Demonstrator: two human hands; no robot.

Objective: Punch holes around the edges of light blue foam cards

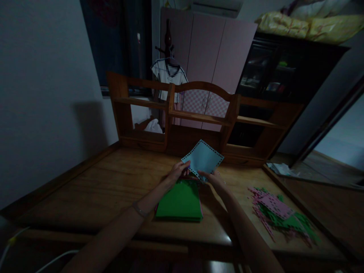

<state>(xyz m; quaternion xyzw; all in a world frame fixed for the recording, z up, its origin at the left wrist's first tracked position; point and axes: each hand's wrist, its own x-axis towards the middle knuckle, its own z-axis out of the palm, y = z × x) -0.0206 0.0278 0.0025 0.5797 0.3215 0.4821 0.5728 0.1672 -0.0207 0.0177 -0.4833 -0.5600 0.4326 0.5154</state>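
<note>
A light blue foam-like sheet (203,157) with a row of small dark holes along its edges is held up, tilted, above the table. My left hand (181,169) is closed on its left corner, and something small and purple shows at the fingertips. On the lower right edge, my right hand (212,177) pinches the same sheet, fingers over its face. Beneath and nearer to me lies a stack of green sheets (179,203), with a little pink showing at its sides. The far end of that stack is partly hidden by my left hand.
A loose pile of pink and green punched pieces (277,212) lies on the right of the wooden table (93,182). A wooden shelf unit (199,118) rises along the far edge. A white cable (57,261) hangs at the lower left.
</note>
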